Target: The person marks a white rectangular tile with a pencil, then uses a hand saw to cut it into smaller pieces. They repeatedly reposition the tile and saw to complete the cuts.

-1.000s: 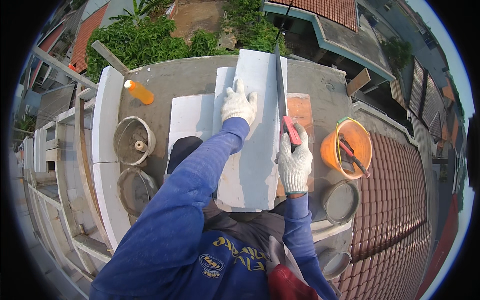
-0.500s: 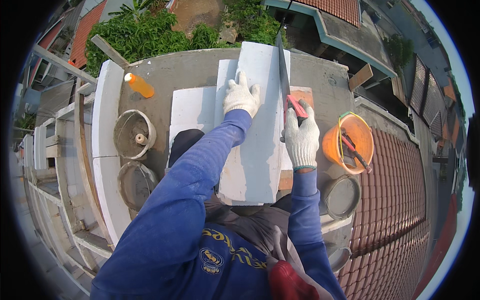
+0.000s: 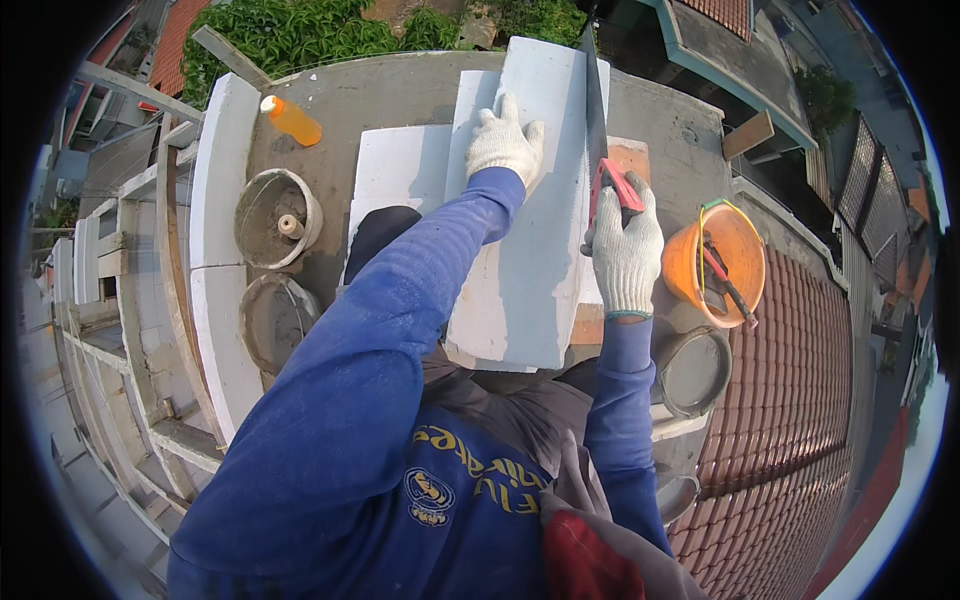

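Observation:
My left hand [image 3: 504, 148], in a white knit glove, lies with fingers spread on the top of a long white block [image 3: 518, 280], which rests over other white slabs [image 3: 385, 165] and an orange board [image 3: 624, 150]. My right hand [image 3: 627, 255], also gloved, grips the red handle of a saw [image 3: 614, 172]. Its long dark blade runs forward along the block's right edge, partly reaching past the far end. Blue sleeves cover both forearms, and the left one hides part of the slabs.
Grey buckets [image 3: 280, 205] stand at left, near an orange bottle [image 3: 294, 121]. At right are an orange bucket [image 3: 690, 250] holding tools and more grey containers [image 3: 700, 370]. This raised concrete ledge [image 3: 400, 85] has rooftops [image 3: 775, 400] beyond it and wooden framing at left.
The view has shifted, so the scene sits higher in the picture. My right hand has pushed the saw somewhat forward along the block; my left hand stays on its top.

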Available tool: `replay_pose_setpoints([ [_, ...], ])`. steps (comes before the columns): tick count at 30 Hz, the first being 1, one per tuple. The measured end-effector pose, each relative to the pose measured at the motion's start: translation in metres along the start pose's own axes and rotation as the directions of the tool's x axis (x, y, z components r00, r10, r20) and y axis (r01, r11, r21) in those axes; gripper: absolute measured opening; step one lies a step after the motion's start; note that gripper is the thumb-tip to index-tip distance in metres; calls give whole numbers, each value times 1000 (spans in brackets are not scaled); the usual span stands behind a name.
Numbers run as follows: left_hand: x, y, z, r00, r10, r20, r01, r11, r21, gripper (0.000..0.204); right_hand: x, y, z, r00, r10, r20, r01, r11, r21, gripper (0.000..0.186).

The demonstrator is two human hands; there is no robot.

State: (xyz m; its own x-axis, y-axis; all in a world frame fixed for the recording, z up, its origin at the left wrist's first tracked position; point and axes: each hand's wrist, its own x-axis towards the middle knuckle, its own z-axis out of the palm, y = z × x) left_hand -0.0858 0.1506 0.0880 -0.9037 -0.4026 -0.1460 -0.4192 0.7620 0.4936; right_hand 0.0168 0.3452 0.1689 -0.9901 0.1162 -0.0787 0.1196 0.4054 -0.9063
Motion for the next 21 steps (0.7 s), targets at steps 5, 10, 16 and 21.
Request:
replay_pose_setpoints([
  [5, 3, 1, 1, 1000, -17, 26, 16, 1000, 23, 84, -166, 18, -46, 982, 151, -110, -165, 979, -123, 51],
  [10, 3, 3, -2, 999, -23, 25, 22, 999, 29, 83, -50, -18, -7, 986, 153, -62, -151, 988, 45, 51],
  [16, 4, 2, -2, 999, -26, 40, 26, 1000, 10, 84, -36, 14, 2, 999, 37, -39, -36, 999, 6, 50],
  [21, 5, 2, 2, 999, -33, 28, 32, 999, 25, 83, -183, 37, -37, 992, 46, -116, -66, 983, -172, 56],
])
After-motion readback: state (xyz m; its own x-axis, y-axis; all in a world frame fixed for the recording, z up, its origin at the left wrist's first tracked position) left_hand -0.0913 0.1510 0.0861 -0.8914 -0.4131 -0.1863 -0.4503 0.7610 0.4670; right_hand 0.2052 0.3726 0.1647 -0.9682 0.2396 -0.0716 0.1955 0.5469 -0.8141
